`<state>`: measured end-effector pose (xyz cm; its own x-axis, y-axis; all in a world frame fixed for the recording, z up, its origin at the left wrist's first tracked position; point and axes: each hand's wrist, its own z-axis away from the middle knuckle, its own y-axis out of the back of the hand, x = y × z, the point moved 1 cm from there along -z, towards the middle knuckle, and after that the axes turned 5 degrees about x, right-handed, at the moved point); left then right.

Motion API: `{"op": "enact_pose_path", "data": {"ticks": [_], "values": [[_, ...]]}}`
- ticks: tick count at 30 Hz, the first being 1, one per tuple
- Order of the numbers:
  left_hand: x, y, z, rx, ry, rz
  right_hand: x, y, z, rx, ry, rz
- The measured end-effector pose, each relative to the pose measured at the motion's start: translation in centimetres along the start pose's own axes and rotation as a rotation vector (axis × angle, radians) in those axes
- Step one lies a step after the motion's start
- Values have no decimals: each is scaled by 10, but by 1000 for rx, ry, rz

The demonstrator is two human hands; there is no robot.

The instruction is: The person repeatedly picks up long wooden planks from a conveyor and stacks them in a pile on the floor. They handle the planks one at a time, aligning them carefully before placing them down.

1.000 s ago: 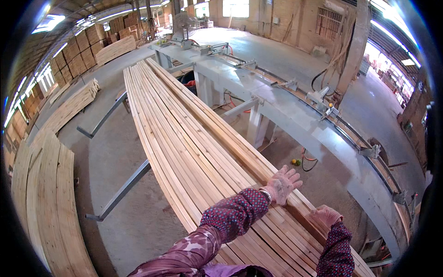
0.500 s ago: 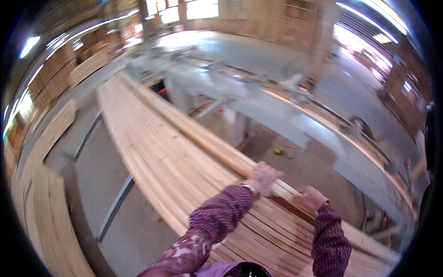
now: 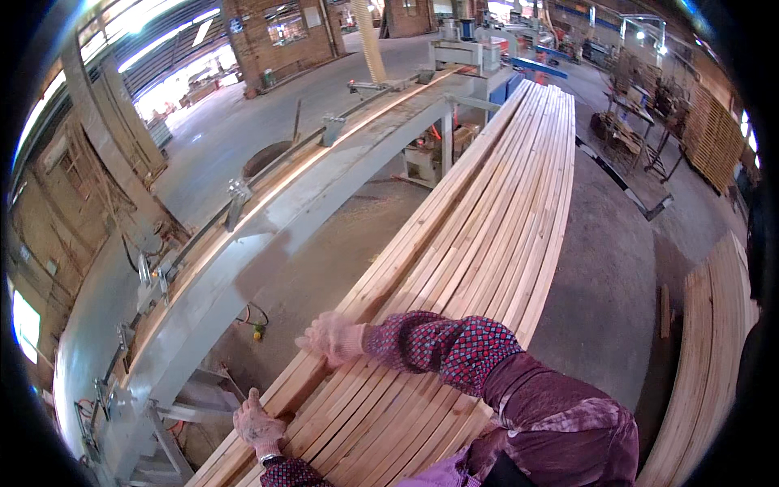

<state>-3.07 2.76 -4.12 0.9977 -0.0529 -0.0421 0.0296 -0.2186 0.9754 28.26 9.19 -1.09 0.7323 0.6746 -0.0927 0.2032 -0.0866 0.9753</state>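
Both hands rest on the left edge of a long stack of wooden slats (image 3: 479,235), which runs away from the person toward the far end of the hall. The right hand (image 3: 333,338) reaches across the body and lies flat, fingers spread, over the outermost slat at the stack's left rim; its grip looks released, pressing rather than closing, though the fingertips curl slightly over the edge and whether they hook under it cannot be told. The left hand (image 3: 258,424) sits nearer the person on the same edge, fingers bent over the rim in a loose hold on the outer slat, not a clenched fist. Just left of both grips, well below the stack's top, runs a long grey conveyor machine (image 3: 243,243) with a slat lying along its track. To the right of the grips the stack spreads wide and full, many slats side by side, and beyond it another pile of boards (image 3: 714,357) lies on the floor. Judging from this, the work is at an early stage: the outer slat remains level with its neighbours, not lifted or slid off, and nearly the whole stack is left.
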Motion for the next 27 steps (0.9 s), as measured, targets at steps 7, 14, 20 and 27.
{"op": "enact_pose_path", "data": {"ticks": [7, 14, 20, 27], "values": [[9, 13, -3, -69, 40, -36, 3, -9, -1, -62, -44, -22], [-1, -3, -2, 37, 3, -39, -3, 6, -4, -23, -24, -38], [7, 12, -1, 13, 25, 44, -7, 16, -1, -15, -29, -46], [2, 7, -1, -2, 20, -16, -8, 9, -7, -53, -46, -22]]}}
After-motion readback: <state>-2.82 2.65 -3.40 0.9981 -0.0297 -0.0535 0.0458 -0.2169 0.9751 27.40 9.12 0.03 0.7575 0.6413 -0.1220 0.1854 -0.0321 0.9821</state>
